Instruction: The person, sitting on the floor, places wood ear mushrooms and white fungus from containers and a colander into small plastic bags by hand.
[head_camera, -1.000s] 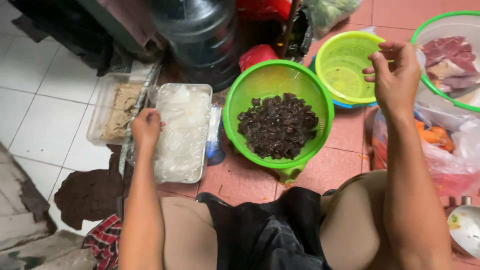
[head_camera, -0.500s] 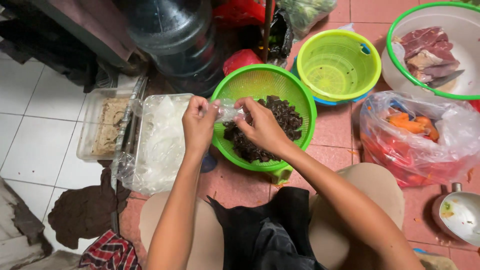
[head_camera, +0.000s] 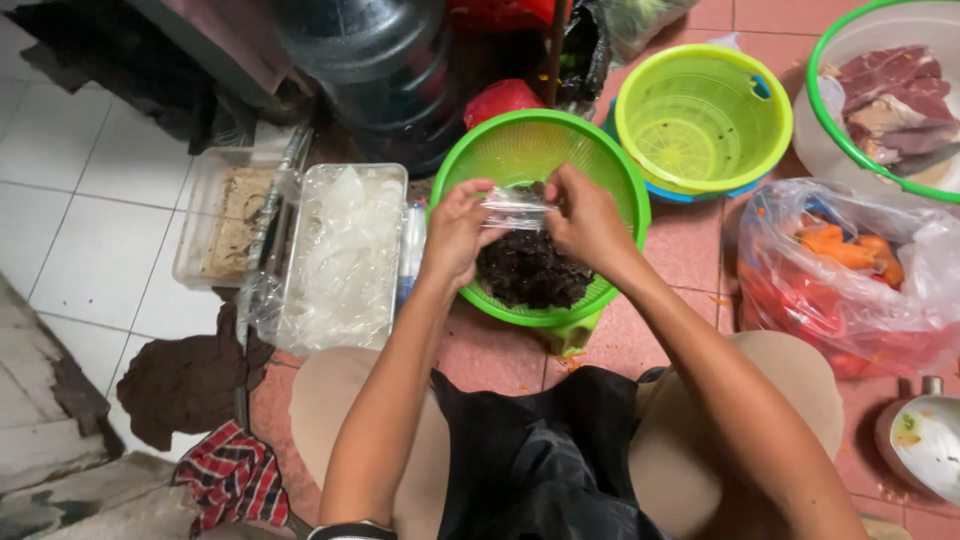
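Centre of the frame: left hand (head_camera: 455, 235) and right hand (head_camera: 585, 220) both pinching a small, thin clear plastic bag (head_camera: 517, 208), stretched between the fingertips of each. Held just above a round bright-green plastic colander (head_camera: 470, 165) with a heap of dark, wrinkled mushroom-like pieces (head_camera: 528, 270) in its bottom.

Likely trouble, judged from this pose:
- Film so thin and slick that a fingertip pinch could slip, dropping the bag onto the dark heap.
- Pulled apart too hard, a torn mouth rather than an opened one.
- Colander perched on a low green stand (head_camera: 572, 332) at lower centre; a forearm pressing on the rim could tip it and spill pieces onto the pink floor tiles (head_camera: 500, 355).

To the left, a rectangular clear plastic tub of loose clear bags (head_camera: 345, 255), open and near the left elbow, easy to knock. Further left, a second clear tub with something tan (head_camera: 228, 220). Upper right, an empty yellow-green plastic basket (head_camera: 703, 120) and a green-rimmed white bowl of raw red meat (head_camera: 890, 100). Right edge, a clear bag of orange carrots (head_camera: 850, 270), well apart from the hands.
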